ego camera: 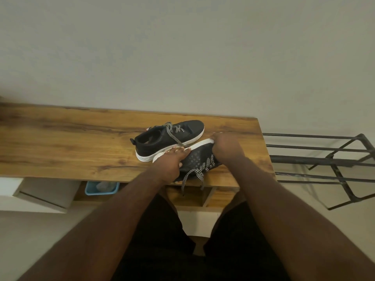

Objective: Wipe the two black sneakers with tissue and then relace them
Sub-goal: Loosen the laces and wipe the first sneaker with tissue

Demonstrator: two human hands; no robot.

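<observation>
Wiping looks to be the step in hand on the near sneaker (199,159), which lies tipped on its side at the near edge of the wooden table (81,147), white sole turned to the far side and its patterned laces (199,172) spilling over the table's edge. The left hand (172,161) lies flat across the heel end with fingers straight, pressing the shoe down rather than gripping it. The right hand (225,148) is curled over the toe end, fingertips at the white sole; a pale scrap at its far edge may be tissue, but I cannot tell whether the fingers hold anything besides the shoe.

To do this well, the flat hand should keep firm weight on the heel so the shoe does not skid, while the wiping hand runs along the sole from toe toward heel, then turns the shoe to reach the mesh upper. Keeping the hanging laces clear of the wipe would save retying tangles.

Just beyond, touching or nearly so, the far sneaker (168,138) stands upright, laces loose, toe to the right. Under the table's near left sits a blue bin (101,188); to the right stands a black metal rack (324,163).
</observation>
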